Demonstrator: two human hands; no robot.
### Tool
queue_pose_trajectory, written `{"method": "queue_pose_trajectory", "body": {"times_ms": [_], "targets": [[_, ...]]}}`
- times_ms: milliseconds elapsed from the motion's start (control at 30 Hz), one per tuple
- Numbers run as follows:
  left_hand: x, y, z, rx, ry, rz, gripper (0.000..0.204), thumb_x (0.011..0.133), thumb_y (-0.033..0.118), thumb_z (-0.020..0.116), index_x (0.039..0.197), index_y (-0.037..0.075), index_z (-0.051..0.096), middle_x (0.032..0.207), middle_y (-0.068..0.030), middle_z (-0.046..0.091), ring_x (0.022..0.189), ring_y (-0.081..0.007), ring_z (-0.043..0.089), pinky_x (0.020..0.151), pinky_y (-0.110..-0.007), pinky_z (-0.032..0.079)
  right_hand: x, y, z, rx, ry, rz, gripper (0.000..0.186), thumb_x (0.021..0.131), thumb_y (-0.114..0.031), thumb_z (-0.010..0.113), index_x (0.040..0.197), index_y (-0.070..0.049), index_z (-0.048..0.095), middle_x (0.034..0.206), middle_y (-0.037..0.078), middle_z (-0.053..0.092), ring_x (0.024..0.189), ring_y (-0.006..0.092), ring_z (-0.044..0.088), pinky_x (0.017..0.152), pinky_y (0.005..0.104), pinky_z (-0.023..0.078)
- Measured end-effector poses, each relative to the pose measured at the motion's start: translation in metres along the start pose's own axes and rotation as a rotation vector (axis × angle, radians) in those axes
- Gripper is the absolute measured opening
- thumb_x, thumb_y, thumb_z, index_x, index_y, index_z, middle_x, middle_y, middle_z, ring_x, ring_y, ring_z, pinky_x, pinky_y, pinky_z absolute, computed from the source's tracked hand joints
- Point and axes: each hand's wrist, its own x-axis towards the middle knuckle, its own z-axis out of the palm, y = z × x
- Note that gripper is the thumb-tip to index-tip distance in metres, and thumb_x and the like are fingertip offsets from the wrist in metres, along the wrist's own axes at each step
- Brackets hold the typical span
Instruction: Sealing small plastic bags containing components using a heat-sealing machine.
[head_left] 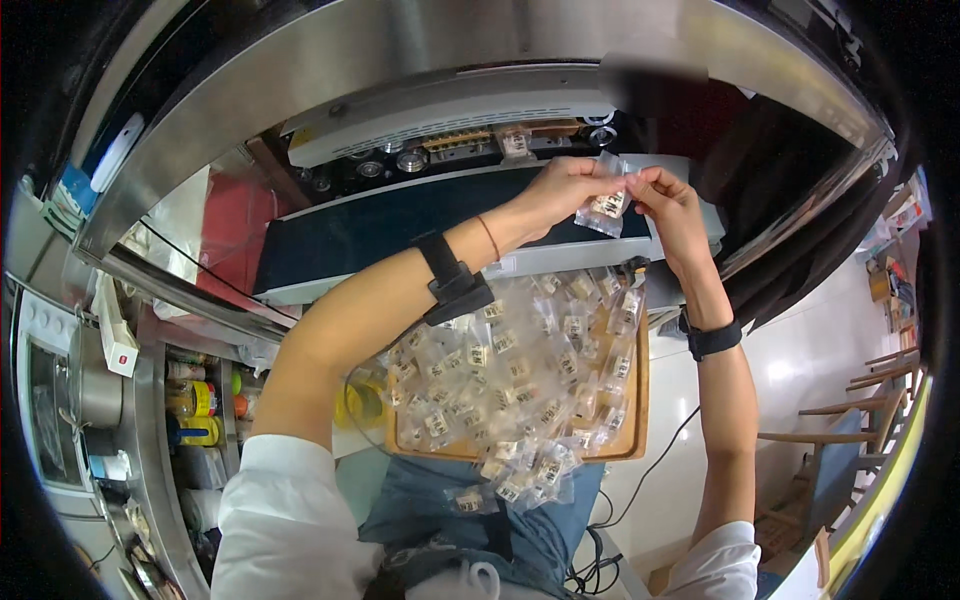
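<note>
My left hand (566, 192) and my right hand (664, 200) pinch a small clear plastic packet (608, 208) with a printed light piece in it, held over the front part of a machine's dark belt (400, 225). My right fingertips grip the packet's upper right part and my left fingers its upper left. Below my hands a wooden tray (630, 440) on my lap bears a heap of similar packets (510, 370), some spilling over its near edge. Another packet (515, 143) sits at the machine's slot, beside small rollers and metal knobs.
A steel hood or frame (300, 40) arches over the machine. At left are a red object (230, 235), a shelf of jars (200, 400) and a white appliance (40, 390). Wooden chairs (850, 430) stand at right. Black cables (660, 460) hang beside the tray.
</note>
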Motion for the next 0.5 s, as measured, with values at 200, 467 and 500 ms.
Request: {"method": "queue_pose_trajectory", "body": {"times_ms": [200, 467, 500], "targets": [[0.041, -0.016, 0.0, -0.108, 0.144, 0.061, 0.019, 0.079, 0.015, 0.058, 0.088, -0.001, 0.059, 0.079, -0.0055, 0.059, 0.071, -0.0126, 0.058, 0.066, -0.025, 0.049, 0.035, 0.019, -0.009, -0.132, 0.184, -0.151, 0.011, 0.076, -0.009, 0.059, 0.069, -0.002, 0.055, 0.064, 0.0, 0.055, 0.055, 0.0044, 0.044, 0.05, 0.0192, 0.033], [0.117, -0.057, 0.002, -0.47, 0.254, -0.139, 0.016, 0.082, 0.016, 0.055, 0.088, 0.001, 0.054, 0.087, -0.0082, 0.058, 0.08, -0.0179, 0.058, 0.073, -0.028, 0.048, 0.095, 0.065, -0.044, -0.2, 0.251, -0.001, 0.01, 0.071, -0.01, 0.057, 0.071, 0.0, 0.059, 0.069, 0.007, 0.059, 0.059, 0.0116, 0.05, 0.055, 0.0247, 0.039], [0.128, -0.063, -0.003, -0.471, 0.263, -0.137, 0.016, 0.082, 0.016, 0.055, 0.088, 0.001, 0.054, 0.087, -0.0082, 0.058, 0.08, -0.0179, 0.058, 0.073, -0.028, 0.048, 0.103, 0.065, -0.041, -0.249, 0.257, 0.041, 0.009, 0.074, -0.01, 0.054, 0.073, -0.003, 0.058, 0.071, 0.004, 0.058, 0.062, 0.0111, 0.05, 0.056, 0.0247, 0.04]]}}
